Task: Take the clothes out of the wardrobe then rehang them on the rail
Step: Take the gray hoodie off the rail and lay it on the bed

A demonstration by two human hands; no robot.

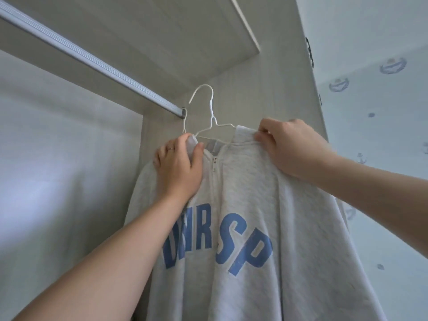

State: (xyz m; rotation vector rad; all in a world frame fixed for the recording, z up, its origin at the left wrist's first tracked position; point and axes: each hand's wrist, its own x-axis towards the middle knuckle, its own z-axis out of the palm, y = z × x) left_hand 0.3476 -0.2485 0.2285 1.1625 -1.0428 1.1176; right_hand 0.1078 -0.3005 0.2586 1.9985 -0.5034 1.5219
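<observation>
A light grey zip sweatshirt (243, 200) with blue letters hangs in front of me on a white wire hanger (209, 112). The hanger's hook is free in the air, to the right of the end of the silver wardrobe rail (92, 63) and not on it. My left hand (179, 165) grips the collar on the left side, thumb on the front of the fabric. My right hand (289, 147) pinches the collar and shoulder on the right side. The zip is closed up to the collar.
The rail runs from the upper left down to its bracket (183, 113) on the wardrobe's side panel (266, 89). A shelf board (196, 38) lies above. A wall with blue printed wallpaper (382, 112) stands to the right.
</observation>
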